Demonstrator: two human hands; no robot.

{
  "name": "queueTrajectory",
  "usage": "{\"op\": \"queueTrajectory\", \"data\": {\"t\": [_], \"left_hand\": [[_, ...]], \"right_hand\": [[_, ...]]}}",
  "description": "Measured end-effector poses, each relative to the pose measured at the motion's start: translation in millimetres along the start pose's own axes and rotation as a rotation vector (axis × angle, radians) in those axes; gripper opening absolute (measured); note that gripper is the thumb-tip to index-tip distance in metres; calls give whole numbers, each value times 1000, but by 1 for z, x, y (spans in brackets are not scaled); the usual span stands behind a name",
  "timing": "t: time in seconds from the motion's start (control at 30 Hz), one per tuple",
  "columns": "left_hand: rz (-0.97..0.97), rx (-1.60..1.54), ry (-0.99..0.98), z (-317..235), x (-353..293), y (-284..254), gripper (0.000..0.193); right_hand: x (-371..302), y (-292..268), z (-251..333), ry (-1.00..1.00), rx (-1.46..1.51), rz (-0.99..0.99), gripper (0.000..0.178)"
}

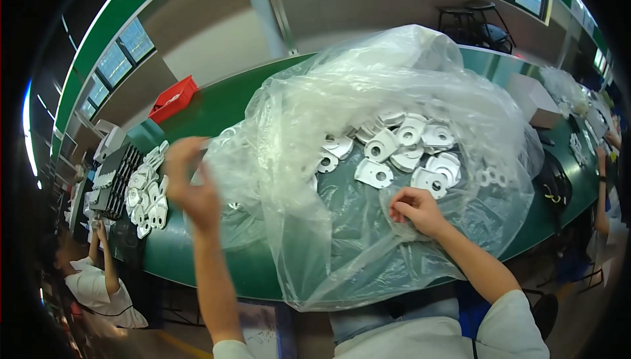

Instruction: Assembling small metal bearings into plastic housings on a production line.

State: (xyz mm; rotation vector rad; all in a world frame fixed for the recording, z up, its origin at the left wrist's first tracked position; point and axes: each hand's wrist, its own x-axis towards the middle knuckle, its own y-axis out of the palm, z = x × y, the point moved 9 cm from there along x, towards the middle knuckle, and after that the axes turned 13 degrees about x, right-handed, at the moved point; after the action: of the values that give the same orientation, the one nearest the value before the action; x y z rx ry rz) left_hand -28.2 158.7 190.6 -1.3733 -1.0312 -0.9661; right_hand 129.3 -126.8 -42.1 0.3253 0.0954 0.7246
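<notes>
A large clear plastic bag (296, 181) lies spread and opened on the green table. Inside it sits a loose heap of white flat parts (381, 145), each with a round hole. My right hand (418, 211) is at the near side of the heap, fingers curled and closed on the bag's film, which bunches under them. Raised at the bag's left side is my left hand (192, 185), smeared by motion. Its fingers are bent, and whether they hold anything does not show.
More white parts (148, 191) are piled at the left, beside a stack of dark trays (118, 181). A red bin (173, 98) stands at the far left edge, a white box (531, 99) at the right. A co-worker (102, 283) works at the left; another person's arm (601, 188) shows at the right.
</notes>
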Motion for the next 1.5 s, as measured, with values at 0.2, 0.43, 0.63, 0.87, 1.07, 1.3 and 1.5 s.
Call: {"op": "queueTrajectory", "data": {"t": [0.2,0.43,0.63,0.87,1.07,1.3,1.5], "left_hand": [[845,-467,154,-162,-116,163,38],[880,-313,177,-164,-152,198,43],[753,-159,256,-185,-138,186,38],[837,-124,181,-153,-141,179,37],[739,-84,181,-134,-141,177,23],[506,-641,-698,-96,-156,183,20],[717,-1090,-1071,-126,-194,201,18]], "right_hand": [[-32,30,21,-101,-293,199,10],[-144,-185,166,-585,-479,-659,16],[-146,-307,175,-497,-1104,-841,12],[-96,-318,167,-192,-1363,-814,15],[-82,-322,163,-88,-1419,-682,15],[-113,-305,208,-422,-1077,-1001,19],[-56,-56,174,-591,-917,-407,10]]}}
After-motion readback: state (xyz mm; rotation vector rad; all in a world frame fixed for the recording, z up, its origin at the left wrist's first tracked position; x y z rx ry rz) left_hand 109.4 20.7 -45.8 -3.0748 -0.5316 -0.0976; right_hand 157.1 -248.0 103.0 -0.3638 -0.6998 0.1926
